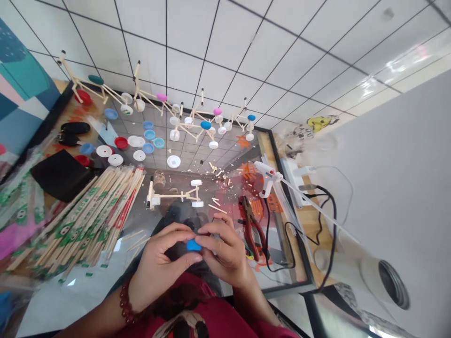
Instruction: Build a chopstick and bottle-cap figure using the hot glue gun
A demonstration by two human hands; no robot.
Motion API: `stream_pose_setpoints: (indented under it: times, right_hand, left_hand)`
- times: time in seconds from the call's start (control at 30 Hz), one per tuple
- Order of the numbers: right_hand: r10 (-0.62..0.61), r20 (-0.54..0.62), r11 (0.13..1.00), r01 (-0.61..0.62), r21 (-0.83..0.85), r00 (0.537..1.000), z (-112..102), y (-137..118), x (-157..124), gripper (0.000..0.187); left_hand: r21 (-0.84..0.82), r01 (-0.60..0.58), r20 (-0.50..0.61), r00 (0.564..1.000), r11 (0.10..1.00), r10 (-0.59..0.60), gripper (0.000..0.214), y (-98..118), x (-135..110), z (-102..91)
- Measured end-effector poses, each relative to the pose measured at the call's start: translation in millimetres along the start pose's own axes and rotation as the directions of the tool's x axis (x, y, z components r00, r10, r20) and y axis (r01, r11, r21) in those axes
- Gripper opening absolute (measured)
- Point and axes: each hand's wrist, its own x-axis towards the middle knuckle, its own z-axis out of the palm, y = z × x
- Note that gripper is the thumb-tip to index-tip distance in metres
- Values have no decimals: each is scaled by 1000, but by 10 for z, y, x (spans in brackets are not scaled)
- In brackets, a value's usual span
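Note:
Close to my body, my left hand [157, 258] and my right hand [225, 251] meet around a small, smooth blue lump [193, 245] that looks like modelling clay. The fingertips of both hands press on it, and my fingers hide part of it. Just beyond my hands, a small tricycle model [172, 196] of wooden sticks stands on the glass tabletop, with white bottle caps as wheels. Short cut stick pieces [217, 208] lie past my right hand.
Several finished models with coloured oval seats [206, 125] line the far edge. Loose bottle caps [148, 148] lie left of centre, near wrapped chopsticks [88, 216]. Red-handled pliers [252, 227] and a corded glue gun [268, 178] are on the right. Wood scraps [225, 176] litter the middle.

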Motion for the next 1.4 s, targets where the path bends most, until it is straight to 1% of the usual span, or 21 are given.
stream_pose_setpoints:
  times: [0.1,0.23,0.43,0.57,0.6,0.73,0.77,0.87,0.93,1.07,1.23,1.33,1.4]
  right_hand:
    - [-7,4,1000,7,-21,1000,-1,-6,-7,33]
    - [-5,10,999,6,-48,1000,-10,-21,-5,32]
    - [-9,22,996,11,-85,1000,-23,-47,-4,28]
    - [8,37,997,-5,-74,999,-22,-56,10,28]
    - [26,37,998,-24,-61,999,-20,-55,15,27]
    - [109,5,994,-109,-26,994,-7,-28,31,24]
    - [113,-9,993,-113,-29,994,-1,-17,32,24]
    - [102,-43,993,-105,-59,994,21,14,33,21]
    - [96,-57,992,-100,-76,994,36,25,29,21]
    - [75,-60,994,-80,-78,995,47,18,20,18]
    - [73,-49,997,-74,-9,996,51,24,5,17]
    - [90,-53,996,-88,35,995,64,57,-6,18]
    - [89,-56,994,-85,71,994,75,81,-11,20]
  left_hand:
    - [35,-21,12,1000,999,20,18,30,16,-6]
    - [19,-17,36,999,1000,16,18,44,29,-14]
    - [0,29,47,998,1000,-29,15,57,25,-25]
    - [-12,96,58,994,995,-95,7,61,31,-29]
    - [-21,115,51,992,993,-113,9,58,28,-31]
    - [-113,195,-2,980,974,-197,39,23,-3,-37]
    - [-139,214,-9,976,967,-217,41,13,-11,-37]
    - [-184,252,-8,966,950,-258,32,-12,-20,-30]
    - [-185,241,-7,969,953,-246,27,-20,-18,-16]
    - [-176,155,-25,986,972,-162,23,-40,-18,16]
    - [-156,83,-59,994,984,-93,24,-77,-16,20]
    - [-214,97,-32,994,972,-106,30,-107,-7,10]
    - [-317,158,-5,986,935,-169,34,-133,3,8]
